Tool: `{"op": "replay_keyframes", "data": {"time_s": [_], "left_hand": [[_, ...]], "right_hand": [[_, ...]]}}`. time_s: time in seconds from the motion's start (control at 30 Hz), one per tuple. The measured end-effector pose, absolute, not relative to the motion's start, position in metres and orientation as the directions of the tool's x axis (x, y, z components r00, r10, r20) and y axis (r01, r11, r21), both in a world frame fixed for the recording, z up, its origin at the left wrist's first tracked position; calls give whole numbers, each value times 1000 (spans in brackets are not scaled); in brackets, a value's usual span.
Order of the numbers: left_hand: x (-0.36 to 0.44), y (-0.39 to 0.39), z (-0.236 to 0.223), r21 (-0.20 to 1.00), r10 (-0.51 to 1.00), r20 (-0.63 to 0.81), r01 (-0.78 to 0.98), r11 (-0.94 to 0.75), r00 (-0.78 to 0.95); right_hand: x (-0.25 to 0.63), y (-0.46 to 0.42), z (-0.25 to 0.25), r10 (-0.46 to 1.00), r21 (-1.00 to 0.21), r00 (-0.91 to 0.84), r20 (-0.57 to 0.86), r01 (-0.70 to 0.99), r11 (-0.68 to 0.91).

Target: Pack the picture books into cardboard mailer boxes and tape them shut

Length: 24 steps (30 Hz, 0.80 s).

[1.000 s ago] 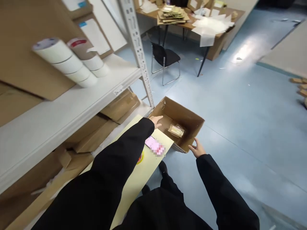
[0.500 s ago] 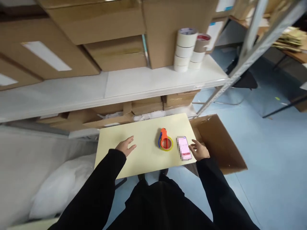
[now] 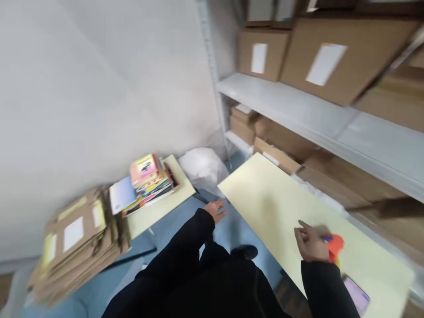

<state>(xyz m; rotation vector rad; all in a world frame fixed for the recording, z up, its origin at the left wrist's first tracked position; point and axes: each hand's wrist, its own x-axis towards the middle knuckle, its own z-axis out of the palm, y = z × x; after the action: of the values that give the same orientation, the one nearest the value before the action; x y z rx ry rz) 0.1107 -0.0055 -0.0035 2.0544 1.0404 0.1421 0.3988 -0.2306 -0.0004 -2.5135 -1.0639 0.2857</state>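
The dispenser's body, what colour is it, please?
The dispenser's body is orange-red; the head view shows it.

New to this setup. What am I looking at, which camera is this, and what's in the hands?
No machine here: these are a person's own bare hands in dark sleeves. Every picture comes from one camera worn on the head, looking forward and down.

The left hand is open beside the near edge of the pale table, with nothing visible in it. The right hand is half-open over the table, next to an orange tape dispenser; blur hides whether they touch. A phone lies there too.

Beyond the table is a shelf with boxes. Books are stacked on another table.
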Motion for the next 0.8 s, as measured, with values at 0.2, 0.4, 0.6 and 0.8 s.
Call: {"op": "replay_keyframes", "data": {"time_s": [0.2,0.4,0.6,0.8], "left_hand": [[-19,28,-5,751,866,-163,628,-202,473],[-144,73,1,741,961,-108,665,-94,256],[-208,149,12,863,996,-60,499,85,-64],[-202,218,9,920,903,-332,116,374,-274]], "right_hand": [[300,-104,15,952,-303,220,-215,911,-279],[187,9,15,972,-433,-63,-225,900,-42],[75,134,9,966,-708,-201,-161,706,29],[-5,241,0,966,-775,-102,-239,619,-126]]}}
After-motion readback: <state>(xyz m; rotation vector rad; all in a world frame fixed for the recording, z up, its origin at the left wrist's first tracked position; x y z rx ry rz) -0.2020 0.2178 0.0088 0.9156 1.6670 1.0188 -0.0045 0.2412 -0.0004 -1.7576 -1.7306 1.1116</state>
